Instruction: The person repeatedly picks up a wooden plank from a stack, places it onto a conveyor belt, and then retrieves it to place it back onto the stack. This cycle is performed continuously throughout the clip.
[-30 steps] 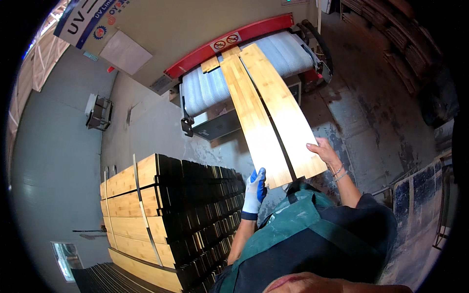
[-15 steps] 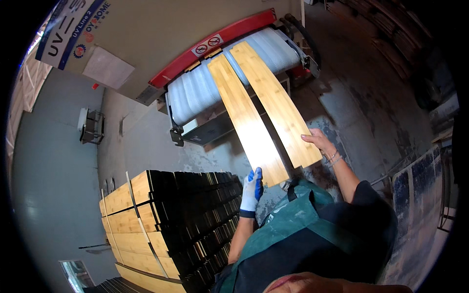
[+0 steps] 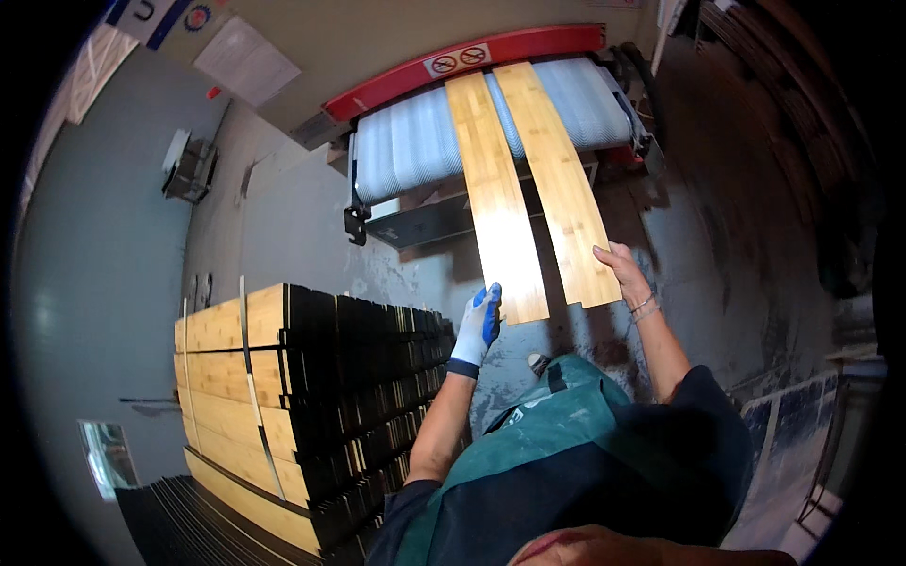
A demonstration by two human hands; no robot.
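Observation:
Two long bamboo planks reach from my hands to a machine's pale blue ribbed conveyor belt (image 3: 406, 141). My left hand (image 3: 477, 325), in a white and blue glove, grips the near end of the left plank (image 3: 495, 203) at its outer edge. Bare except for a bracelet, my right hand (image 3: 625, 274) holds the right plank (image 3: 563, 184) by its outer edge, thumb on top. Both far ends rest on the belt, close to the red bar (image 3: 396, 83) over the machine's opening. A narrow gap separates the planks.
Left of me rises a strapped stack of bamboo planks (image 3: 236, 377) with dark ends. The machine's housing (image 3: 349, 38) stands beyond the red bar. Dark stacked sheets (image 3: 774, 113) are at the far right, and a worn panel (image 3: 783, 424) stands at my right.
Both planks have gone farther toward the machine, their far ends now near the red bar. My hands moved along with them, and the view shifted.

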